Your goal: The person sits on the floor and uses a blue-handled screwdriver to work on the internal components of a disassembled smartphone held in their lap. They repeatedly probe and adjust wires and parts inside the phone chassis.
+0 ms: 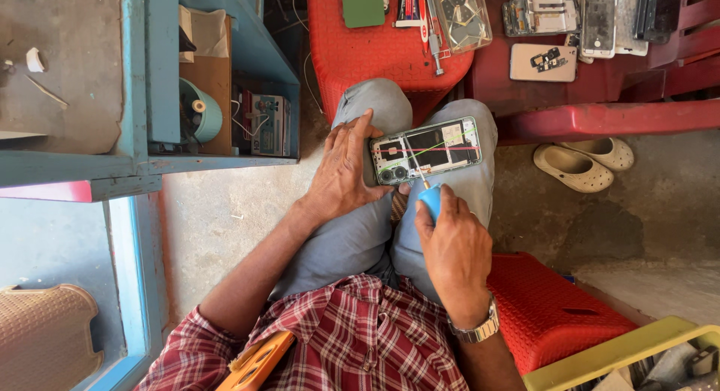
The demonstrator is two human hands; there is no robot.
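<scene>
1. The opened phone [426, 150] lies across the person's knees, a little above the middle of the frame. Its back cover is off and the board, camera rings and coloured ribbon lines are bare.
2. The left hand [346, 168] is spread narrow against the phone's left end, thumb along the upper edge, bracing it on the thigh.
3. The right hand [452, 250] is wrapped round a blue-handled screwdriver [429, 197], whose thin shaft meets the phone's lower edge near the middle.
4. As I judge it, the work is partway through: the cover is already removed, while the inner frame and board sit in place, so screws or parts seem left to handle. Whether any screws are out I cannot tell.
5. The phone rests on a narrow ledge of knee, its right end near the edge of the leg, with bare concrete floor [225, 211] below.
6. Room is tight: a blue desk [161, 91] close at upper left, a red stool [375, 49] with tools just above the knees, more opened phones [570, 23] on a red chair at upper right, sandals [581, 162] to the right.
</scene>
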